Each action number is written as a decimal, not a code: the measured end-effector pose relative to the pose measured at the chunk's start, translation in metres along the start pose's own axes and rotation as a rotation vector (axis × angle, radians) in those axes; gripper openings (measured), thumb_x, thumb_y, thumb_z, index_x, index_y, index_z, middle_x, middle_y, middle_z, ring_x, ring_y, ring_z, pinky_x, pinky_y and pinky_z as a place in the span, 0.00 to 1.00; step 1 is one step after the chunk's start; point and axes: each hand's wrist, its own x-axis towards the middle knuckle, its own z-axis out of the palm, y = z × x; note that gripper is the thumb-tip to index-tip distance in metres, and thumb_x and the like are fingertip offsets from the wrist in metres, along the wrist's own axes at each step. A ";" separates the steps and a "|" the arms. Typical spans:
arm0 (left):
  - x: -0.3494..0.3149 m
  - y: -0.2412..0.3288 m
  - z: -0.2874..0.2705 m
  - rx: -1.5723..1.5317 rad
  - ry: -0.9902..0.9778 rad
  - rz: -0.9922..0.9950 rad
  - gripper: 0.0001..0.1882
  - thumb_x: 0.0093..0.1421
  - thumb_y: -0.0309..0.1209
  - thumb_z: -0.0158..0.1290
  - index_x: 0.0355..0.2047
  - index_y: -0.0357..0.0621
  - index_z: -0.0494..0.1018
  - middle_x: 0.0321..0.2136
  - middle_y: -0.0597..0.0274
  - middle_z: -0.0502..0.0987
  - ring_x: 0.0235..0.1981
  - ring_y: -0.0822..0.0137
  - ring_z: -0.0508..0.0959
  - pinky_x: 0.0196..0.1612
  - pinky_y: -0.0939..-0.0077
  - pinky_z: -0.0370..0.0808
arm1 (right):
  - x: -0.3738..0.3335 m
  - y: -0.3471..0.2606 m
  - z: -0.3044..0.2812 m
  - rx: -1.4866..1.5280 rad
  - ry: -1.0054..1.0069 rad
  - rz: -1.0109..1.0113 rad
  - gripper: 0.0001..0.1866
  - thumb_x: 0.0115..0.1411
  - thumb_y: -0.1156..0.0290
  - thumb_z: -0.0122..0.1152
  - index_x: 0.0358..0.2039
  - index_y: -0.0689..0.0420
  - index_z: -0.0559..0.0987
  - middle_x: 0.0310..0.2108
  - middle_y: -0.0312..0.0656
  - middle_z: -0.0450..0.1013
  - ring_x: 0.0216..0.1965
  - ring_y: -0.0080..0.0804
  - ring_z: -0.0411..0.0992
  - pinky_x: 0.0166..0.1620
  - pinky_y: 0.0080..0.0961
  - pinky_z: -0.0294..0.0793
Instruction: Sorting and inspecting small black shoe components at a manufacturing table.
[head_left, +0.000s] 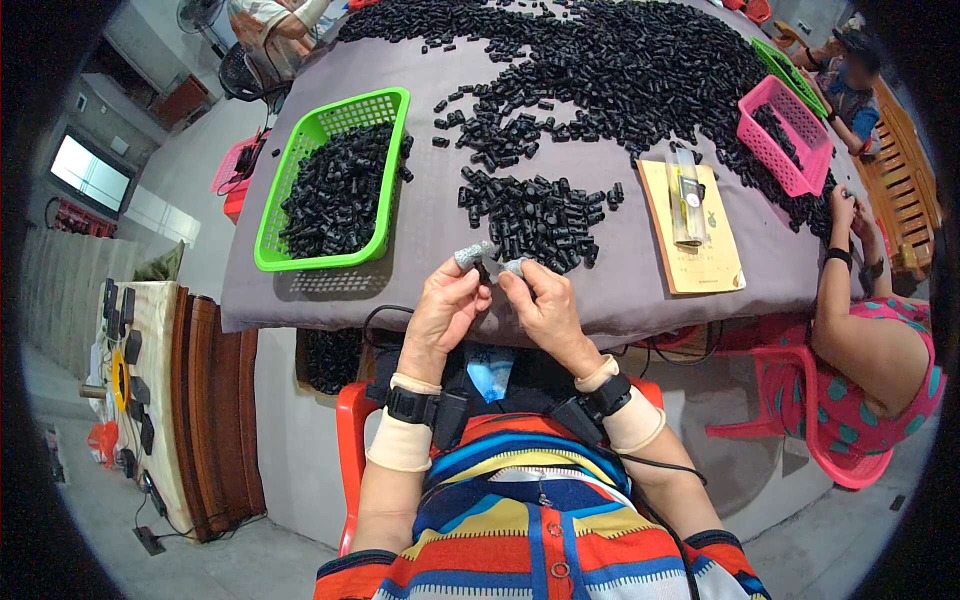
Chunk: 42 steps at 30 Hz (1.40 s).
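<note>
At the table's near edge, my left hand (440, 312) is closed in a pinch on a small black cylindrical part (481, 272). My right hand (548, 312) sits just beside it, thumb and index finger pressed together; whatever is between them is hidden. Grey coverings wrap a fingertip on each hand. Right beyond my fingers lies a loose pile of the same black parts (545, 222). To the left, a green plastic basket (264, 243) holds many more of them.
A far larger heap of black parts (640, 70) spreads over the grey tablecloth (430, 215). A yellow notebook (690, 272) with a clear-and-yellow tube (686, 205) on it lies right. Beyond stands a pink basket (765, 155). A co-worker's hands (850, 215) handle parts at the right edge.
</note>
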 end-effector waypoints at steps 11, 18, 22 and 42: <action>0.000 0.003 0.004 -0.005 0.048 -0.033 0.11 0.55 0.22 0.51 0.40 0.41 0.72 0.27 0.65 0.74 0.23 0.75 0.72 0.23 0.85 0.68 | 0.000 -0.001 0.000 0.119 0.039 0.047 0.12 0.56 0.69 0.56 0.22 0.63 0.67 0.17 0.42 0.64 0.18 0.27 0.61 0.23 0.26 0.61; -0.003 -0.002 0.005 0.057 -0.022 -0.035 0.13 0.54 0.23 0.53 0.42 0.41 0.71 0.29 0.64 0.75 0.24 0.74 0.73 0.25 0.85 0.70 | 0.003 -0.004 0.001 0.090 0.072 0.093 0.12 0.52 0.68 0.59 0.25 0.61 0.67 0.20 0.49 0.67 0.22 0.46 0.67 0.25 0.35 0.65; -0.004 0.001 0.013 -0.029 0.006 -0.058 0.13 0.55 0.23 0.53 0.42 0.41 0.71 0.29 0.64 0.75 0.23 0.74 0.73 0.24 0.85 0.71 | 0.003 -0.003 0.000 0.067 0.054 0.098 0.12 0.52 0.69 0.59 0.24 0.61 0.66 0.21 0.49 0.67 0.22 0.46 0.67 0.25 0.35 0.65; 0.000 0.002 -0.007 -0.036 -0.036 -0.035 0.12 0.57 0.23 0.50 0.43 0.39 0.70 0.33 0.61 0.75 0.29 0.74 0.73 0.31 0.83 0.71 | -0.001 -0.005 -0.004 -0.066 -0.099 -0.114 0.10 0.53 0.69 0.57 0.22 0.61 0.70 0.21 0.46 0.67 0.23 0.44 0.69 0.24 0.34 0.66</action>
